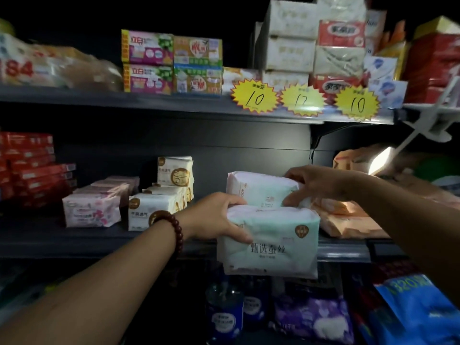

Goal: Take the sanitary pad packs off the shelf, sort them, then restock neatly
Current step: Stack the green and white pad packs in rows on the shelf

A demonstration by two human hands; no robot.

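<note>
The near soft plastic pack of pads, white with a pale green front [270,241], is hanging past the front lip of the middle dark metal shelf [104,241], gripped at its upper left corner by the left hand [216,217], whose fingers are closing around that corner. Just behind it a second pack, pale pink and green [261,189], is sitting on the shelf with the right hand [321,183] clasping its right end, fingers curled over the top edge. The wrappers look slippery, so supporting each pack from beneath and moving one at a time would probably serve better than pinching corners. To the right, flat orange packs [346,221] are lying against them; to the left, white and gold packs [159,204] and pink floral packs [93,209] are standing well apart. Yellow starburst price tags [255,98] are hanging from the shelf above. The aisle is dim, lit by a clip-on lamp [380,163] at the right.
</note>
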